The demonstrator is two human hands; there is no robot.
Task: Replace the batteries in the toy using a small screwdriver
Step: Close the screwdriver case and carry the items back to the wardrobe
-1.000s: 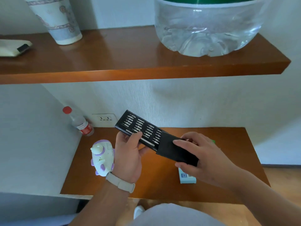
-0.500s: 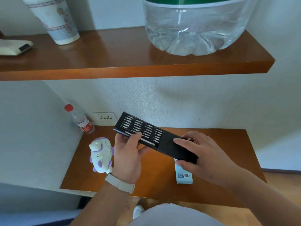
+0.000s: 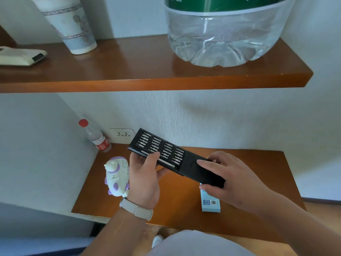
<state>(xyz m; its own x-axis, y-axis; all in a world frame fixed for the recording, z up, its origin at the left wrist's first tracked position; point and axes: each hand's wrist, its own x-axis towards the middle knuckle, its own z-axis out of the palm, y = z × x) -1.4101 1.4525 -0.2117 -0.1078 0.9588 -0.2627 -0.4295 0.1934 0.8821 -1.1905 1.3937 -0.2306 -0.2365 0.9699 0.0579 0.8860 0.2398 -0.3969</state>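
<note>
Both hands' fingers around black screwdriver kit (image 3: 166, 154): left hand (image 3: 145, 174) on slid-out bit tray, right hand (image 3: 234, 180) on sleeve, above counter (image 3: 177, 206).

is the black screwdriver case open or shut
Open: the bit tray is slid partway out of the black sleeve, rows of bits exposed, one hand on each part.

Water jug (image 3: 225, 32) top beyond frame; bit tips unreadably small.
</note>
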